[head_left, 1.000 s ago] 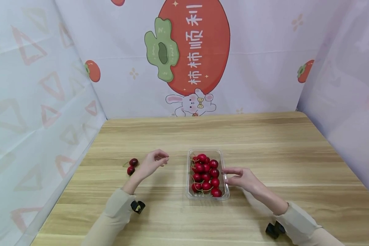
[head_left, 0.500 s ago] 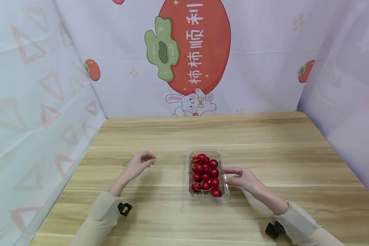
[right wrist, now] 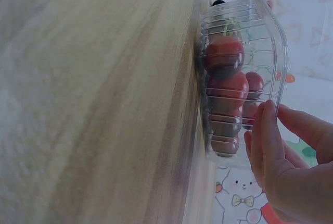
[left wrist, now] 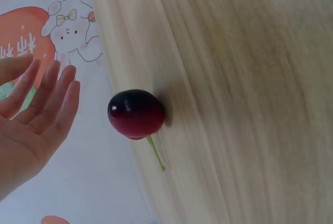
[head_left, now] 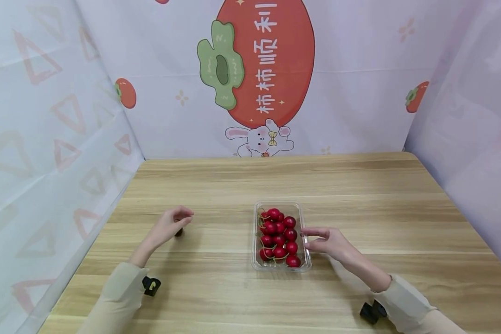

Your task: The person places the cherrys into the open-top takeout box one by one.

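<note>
My left hand (head_left: 171,226) hovers over the left part of the table, fingers loosely bent and nothing held. Just under it a dark red cherry (head_left: 178,233) peeks out. The left wrist view shows the cherry (left wrist: 136,113) lying on the wood with a green stem, apart from the raised hand (left wrist: 36,114). A clear plastic box (head_left: 256,266) stands mid-table with several bright red cherries (head_left: 279,240) inside, some with stems. My right hand (head_left: 327,242) pinches the box's right rim between thumb and fingers, also visible in the right wrist view (right wrist: 291,156).
The wooden table (head_left: 359,195) reaches back to a printed cloth (head_left: 350,93) with a persimmon and a rabbit. More cloth hangs at the left and right sides. A black wrist strap piece (head_left: 151,285) sits at the left cuff.
My left hand has moved left, away from the box, to over the loose cherries. Two cherries seen there earlier are now mostly hidden beneath it. The right hand and box stay put.
</note>
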`<state>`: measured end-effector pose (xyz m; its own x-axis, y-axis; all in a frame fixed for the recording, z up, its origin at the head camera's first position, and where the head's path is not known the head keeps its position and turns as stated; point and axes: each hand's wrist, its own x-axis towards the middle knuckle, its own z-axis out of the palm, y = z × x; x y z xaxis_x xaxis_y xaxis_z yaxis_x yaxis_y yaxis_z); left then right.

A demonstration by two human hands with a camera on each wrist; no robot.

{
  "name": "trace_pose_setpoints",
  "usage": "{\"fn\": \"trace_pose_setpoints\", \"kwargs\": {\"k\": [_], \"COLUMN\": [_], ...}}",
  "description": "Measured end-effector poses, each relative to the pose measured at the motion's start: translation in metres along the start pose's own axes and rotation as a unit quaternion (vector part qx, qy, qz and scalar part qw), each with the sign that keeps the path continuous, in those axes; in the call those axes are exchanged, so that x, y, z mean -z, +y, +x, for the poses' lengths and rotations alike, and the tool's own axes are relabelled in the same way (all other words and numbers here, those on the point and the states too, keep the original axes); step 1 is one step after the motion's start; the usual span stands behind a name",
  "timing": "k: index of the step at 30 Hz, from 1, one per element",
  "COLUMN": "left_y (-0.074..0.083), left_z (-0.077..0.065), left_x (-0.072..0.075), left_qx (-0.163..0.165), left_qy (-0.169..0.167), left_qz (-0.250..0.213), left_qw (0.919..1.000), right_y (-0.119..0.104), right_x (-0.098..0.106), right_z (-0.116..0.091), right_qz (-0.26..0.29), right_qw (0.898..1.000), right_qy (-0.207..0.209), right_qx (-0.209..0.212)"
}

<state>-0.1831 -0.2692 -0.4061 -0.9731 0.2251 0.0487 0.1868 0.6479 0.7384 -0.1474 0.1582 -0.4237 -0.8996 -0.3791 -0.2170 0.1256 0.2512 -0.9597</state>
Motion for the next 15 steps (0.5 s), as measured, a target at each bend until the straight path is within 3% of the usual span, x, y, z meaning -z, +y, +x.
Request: {"fn": "trace_pose_setpoints", "kwargs": {"k": [8, 15], "left_y": [-0.018, -0.029], "left_z": [-0.004, -0.006], "left_x": [0.015, 0.023], "left_qx": [0.011, 0.013], "left_qy": [0.019, 0.033], "left_qz": [-0.008, 0.015], "left_qw": [0.9997, 0.9993], "right_y": [0.000, 0.001], "right_x": [0.000, 0.000], "right_z": [0.000, 0.000], "right_qz": [0.002, 0.004], "right_qw": [1.000, 1.000], "right_qy": [0.004, 0.004], "right_qx": [0.000, -0.001]}}
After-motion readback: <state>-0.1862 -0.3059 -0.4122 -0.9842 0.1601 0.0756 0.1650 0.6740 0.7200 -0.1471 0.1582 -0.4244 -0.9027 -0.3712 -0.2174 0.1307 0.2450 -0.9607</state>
